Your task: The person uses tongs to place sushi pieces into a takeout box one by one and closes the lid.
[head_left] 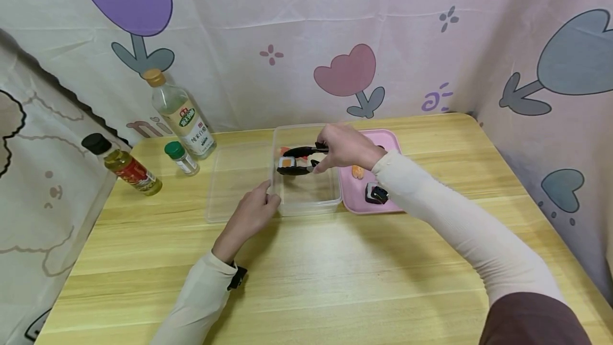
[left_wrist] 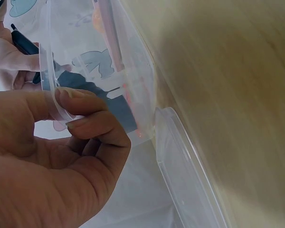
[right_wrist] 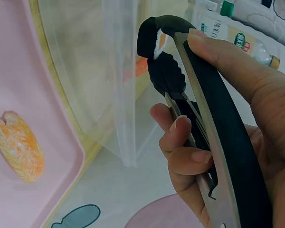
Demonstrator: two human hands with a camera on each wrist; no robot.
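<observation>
My right hand (head_left: 347,145) grips black-and-metal tongs (right_wrist: 218,99). Between the tong tips is a sushi roll (head_left: 287,162), white with an orange centre and a dark wrap. The tips and roll are over the inside of a clear plastic container (head_left: 308,207). Orange-red food (head_left: 284,150) shows beside the tongs, partly hidden by them. At the container's left wall, my left hand (head_left: 251,212) pinches the rim between thumb and curled fingers, as the left wrist view shows (left_wrist: 76,142).
The clear lid (head_left: 234,185) lies left of the container. To its right, a pink tray (head_left: 351,198) carries an orange piece (right_wrist: 20,147) and a dark-wrapped roll (head_left: 375,194). A vinegar bottle (head_left: 187,116), a green-capped jar (head_left: 182,158) and an oil bottle (head_left: 129,170) stand at the back left.
</observation>
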